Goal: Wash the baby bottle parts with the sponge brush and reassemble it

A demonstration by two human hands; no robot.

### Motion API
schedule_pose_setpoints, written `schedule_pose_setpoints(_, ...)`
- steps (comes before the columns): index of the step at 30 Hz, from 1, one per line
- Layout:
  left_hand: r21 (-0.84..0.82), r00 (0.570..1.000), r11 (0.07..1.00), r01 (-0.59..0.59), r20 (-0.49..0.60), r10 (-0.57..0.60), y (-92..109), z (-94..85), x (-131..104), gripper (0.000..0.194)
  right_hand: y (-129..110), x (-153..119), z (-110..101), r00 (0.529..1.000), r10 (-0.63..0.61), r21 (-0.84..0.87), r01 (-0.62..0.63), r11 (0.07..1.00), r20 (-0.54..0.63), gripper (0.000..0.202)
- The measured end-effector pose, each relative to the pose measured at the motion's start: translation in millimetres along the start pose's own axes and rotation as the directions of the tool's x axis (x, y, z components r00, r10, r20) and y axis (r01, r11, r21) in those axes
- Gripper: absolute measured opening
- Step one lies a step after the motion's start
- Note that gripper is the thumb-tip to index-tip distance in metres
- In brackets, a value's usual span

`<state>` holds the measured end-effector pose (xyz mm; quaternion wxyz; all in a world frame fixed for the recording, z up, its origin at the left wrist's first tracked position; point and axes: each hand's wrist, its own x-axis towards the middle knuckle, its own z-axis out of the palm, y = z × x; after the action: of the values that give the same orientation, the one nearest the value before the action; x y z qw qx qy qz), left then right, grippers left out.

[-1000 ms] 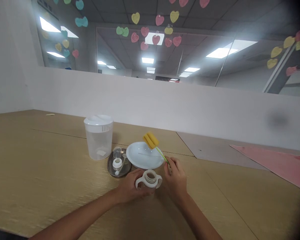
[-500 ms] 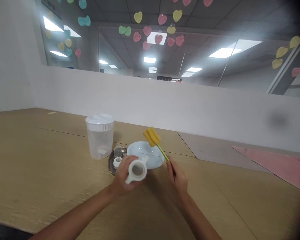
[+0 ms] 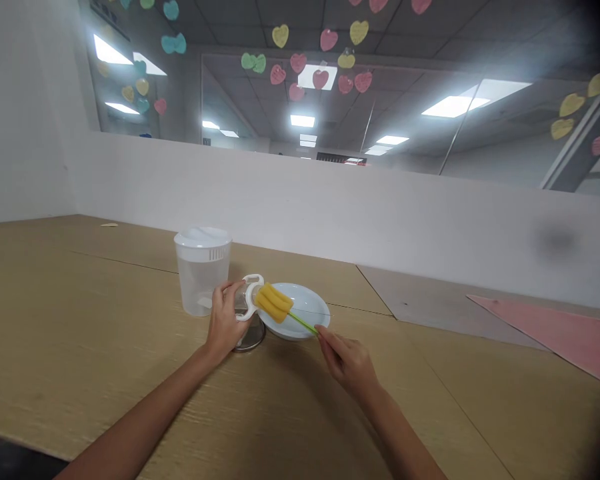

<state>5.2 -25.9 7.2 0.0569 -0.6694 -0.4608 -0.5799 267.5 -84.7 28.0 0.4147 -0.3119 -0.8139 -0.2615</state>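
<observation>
Sponge brush [image 3: 275,303] in right hand [image 3: 347,360], yellow head toward bottle [image 3: 247,300] at left.

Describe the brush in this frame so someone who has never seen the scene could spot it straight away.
On the wooden table, find the white bowl right of the clear lidded pitcher. Over the bowl's left rim, the right hand holds the brush toward the handled cup gripped by the left hand. Only it has a yellow sponge head on a thin green stem.
</observation>
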Motion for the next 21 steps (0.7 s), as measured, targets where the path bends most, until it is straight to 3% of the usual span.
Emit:
schedule_pose_setpoints(6,0.062,0.986,0.985,-0.16,0.058,0.157,-8.3,0.4,-1.6,0.046,2.6,4.9,-9.7,0.986,-0.162,-0.183,0.168,0.969,0.05,0.02)
schedule_pose_setpoints(11,0.029,0.969,0.969,-0.246,0.032,0.245,5.3,1.1,-8.8,0.04,-9.7,8.2,-8.9,0.98,-0.189,-0.186,0.198,0.962,0.063,0.019)
schedule_pose_setpoints(15,-0.01,0.924,0.928,-0.373,0.085,0.372,20.1,0.1,-13.2,0.041,-20.2,10.6,-3.3,0.972,-0.228,-0.19,0.235,0.953,0.056,0.02)
schedule_pose_setpoints(21,0.156,0.939,0.926,-0.344,0.041,0.342,19.7,-0.5,-2.1,0.04,0.8,4.4,-3.0,0.987,-0.158,-0.19,0.152,0.97,-0.014,0.014)
